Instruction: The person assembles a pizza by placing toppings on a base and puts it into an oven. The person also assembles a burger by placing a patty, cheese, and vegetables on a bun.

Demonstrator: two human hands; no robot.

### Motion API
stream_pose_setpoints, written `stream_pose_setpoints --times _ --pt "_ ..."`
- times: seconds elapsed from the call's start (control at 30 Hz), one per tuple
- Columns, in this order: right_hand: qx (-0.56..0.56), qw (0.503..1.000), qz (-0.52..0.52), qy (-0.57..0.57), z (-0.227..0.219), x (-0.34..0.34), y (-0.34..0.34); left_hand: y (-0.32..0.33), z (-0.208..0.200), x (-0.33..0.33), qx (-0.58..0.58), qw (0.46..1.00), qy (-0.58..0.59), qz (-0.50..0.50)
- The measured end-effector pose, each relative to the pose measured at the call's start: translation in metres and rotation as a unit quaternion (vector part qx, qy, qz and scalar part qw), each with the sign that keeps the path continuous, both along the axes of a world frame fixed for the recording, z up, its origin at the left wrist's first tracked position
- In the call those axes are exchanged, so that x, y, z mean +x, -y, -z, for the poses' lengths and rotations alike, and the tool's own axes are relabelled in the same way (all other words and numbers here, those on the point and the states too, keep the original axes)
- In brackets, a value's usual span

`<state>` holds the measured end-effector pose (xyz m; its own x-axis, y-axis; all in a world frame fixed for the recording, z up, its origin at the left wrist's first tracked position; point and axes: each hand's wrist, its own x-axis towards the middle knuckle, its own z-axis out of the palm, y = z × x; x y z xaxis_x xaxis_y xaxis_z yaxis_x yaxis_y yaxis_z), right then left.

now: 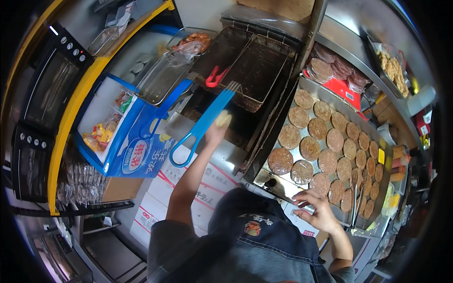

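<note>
My left hand reaches over the front of the fryer, behind a light blue basket handle. Its fingers are closed around something pale yellow, partly hidden by the handle, that I cannot make out. Two wire fryer baskets sit side by side in the fryer; red grips lie over the left one. My right hand hovers at the near edge of the griddle, fingers bent and apart, holding nothing. Rows of round brown patties cover the griddle, the closest ones near my right fingertips.
Metal tongs rest on the griddle's right part. Left of the fryer, a blue chest freezer holds bagged food, with a wire basket on it. Stacked pale patties and a red package lie behind the griddle. White cartons stand below.
</note>
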<state>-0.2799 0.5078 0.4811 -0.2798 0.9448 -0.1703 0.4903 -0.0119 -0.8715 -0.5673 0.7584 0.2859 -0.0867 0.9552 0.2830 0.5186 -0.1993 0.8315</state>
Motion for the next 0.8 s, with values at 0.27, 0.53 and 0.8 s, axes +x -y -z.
stream_pose_setpoints --times 0.27,0.53,0.8 --pt "-0.007 0.996 0.083 0.014 0.003 -0.028 0.037 -0.071 0.095 0.049 -0.064 0.943 -0.307 0.111" --pt "-0.033 0.991 0.132 0.011 0.024 -0.034 0.045 0.000 0.017 0.023 0.057 0.981 -0.181 -0.033" --pt "0.046 0.994 0.086 0.046 0.064 -0.044 0.021 0.162 0.018 -0.060 0.108 0.978 -0.073 -0.165"
